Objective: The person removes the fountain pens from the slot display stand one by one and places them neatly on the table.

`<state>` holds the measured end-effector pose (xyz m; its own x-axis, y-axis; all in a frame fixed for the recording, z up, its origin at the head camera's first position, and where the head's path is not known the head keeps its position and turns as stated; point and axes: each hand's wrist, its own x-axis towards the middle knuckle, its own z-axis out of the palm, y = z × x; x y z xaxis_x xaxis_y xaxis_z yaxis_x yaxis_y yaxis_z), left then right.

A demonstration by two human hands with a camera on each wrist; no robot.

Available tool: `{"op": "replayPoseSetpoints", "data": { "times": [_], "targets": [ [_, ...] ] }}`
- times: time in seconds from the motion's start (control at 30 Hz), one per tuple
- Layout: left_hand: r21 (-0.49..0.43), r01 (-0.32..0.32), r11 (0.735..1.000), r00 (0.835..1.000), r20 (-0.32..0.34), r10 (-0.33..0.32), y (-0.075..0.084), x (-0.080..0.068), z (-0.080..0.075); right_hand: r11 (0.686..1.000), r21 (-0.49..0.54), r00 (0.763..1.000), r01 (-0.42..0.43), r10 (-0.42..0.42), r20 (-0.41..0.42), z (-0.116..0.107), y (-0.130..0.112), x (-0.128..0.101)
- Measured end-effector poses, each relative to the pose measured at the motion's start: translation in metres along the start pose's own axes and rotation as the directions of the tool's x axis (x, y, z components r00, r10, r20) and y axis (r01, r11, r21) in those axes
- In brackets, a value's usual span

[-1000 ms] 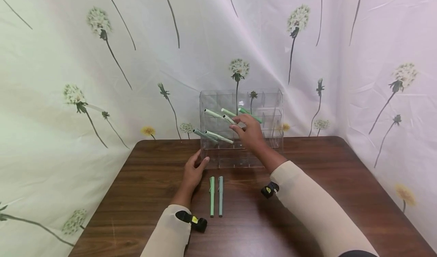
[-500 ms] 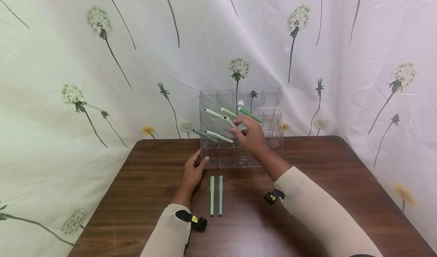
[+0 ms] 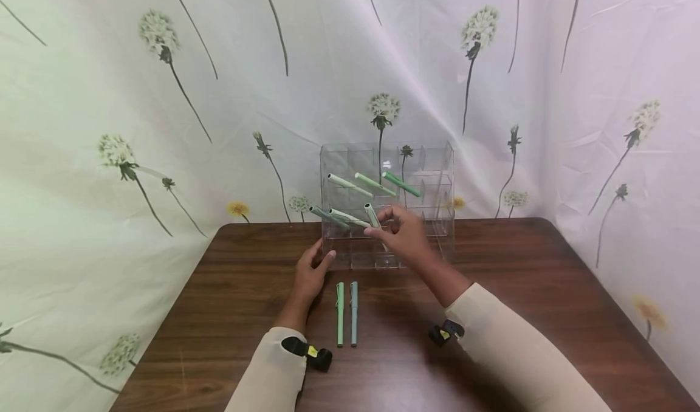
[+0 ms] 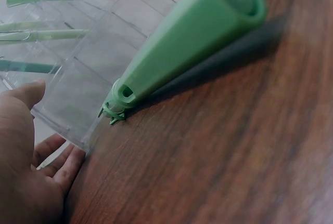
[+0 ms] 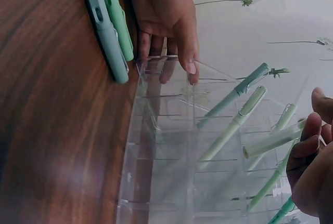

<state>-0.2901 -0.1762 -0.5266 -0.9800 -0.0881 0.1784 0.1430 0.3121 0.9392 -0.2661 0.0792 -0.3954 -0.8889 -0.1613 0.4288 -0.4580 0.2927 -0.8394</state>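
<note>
A clear acrylic organizer with tiered compartments stands at the back of the table. My left hand grips its lower left corner, thumb on the near side and fingers behind, as the right wrist view shows. My right hand pinches a pale green pen, tilted with its capped end up, in front of the middle tier. Left of it, a pale green pen and a grey-green pen lean in that tier. Higher up lean a whitish pen, a light green pen and a dark green pen.
On the wooden table, a light green pen and a grey-blue pen lie side by side in front of the organizer. A white cloth printed with dandelions hangs behind the table and along its sides.
My right hand has moved down and slightly right with the pale green pen, from near the upper pens to the middle tier. The pen now stands steeper. My left hand has stayed put.
</note>
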Motion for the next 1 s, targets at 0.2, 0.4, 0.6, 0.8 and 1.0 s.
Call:
{"op": "replayPoseSetpoints", "data": {
  "times": [0.2,0.4,0.6,0.8,1.0],
  "targets": [
    [0.006,0.003,1.0,1.0,0.003,-0.003,-0.001,-0.001,0.0,0.999,0.022,0.999,-0.045,0.044,0.027,0.001,0.005,-0.006],
    [-0.005,0.005,1.0,1.0,0.008,-0.005,0.001,-0.002,0.0,0.989,0.099,0.99,-0.11,0.1,0.097,-0.001,0.009,-0.009],
    [-0.014,-0.001,1.0,1.0,0.011,0.002,0.001,0.0,0.0,0.978,0.133,0.977,-0.16,0.137,0.166,-0.006,0.01,-0.007],
    [-0.008,-0.003,1.0,1.0,0.009,0.003,0.002,0.002,0.0,0.983,0.1,0.973,-0.151,0.13,0.192,-0.003,0.009,-0.012],
    [-0.013,0.015,1.0,0.999,0.028,-0.015,0.002,0.001,-0.001,0.952,0.174,0.943,-0.253,0.202,0.263,-0.001,0.01,-0.014]
  ]
}}
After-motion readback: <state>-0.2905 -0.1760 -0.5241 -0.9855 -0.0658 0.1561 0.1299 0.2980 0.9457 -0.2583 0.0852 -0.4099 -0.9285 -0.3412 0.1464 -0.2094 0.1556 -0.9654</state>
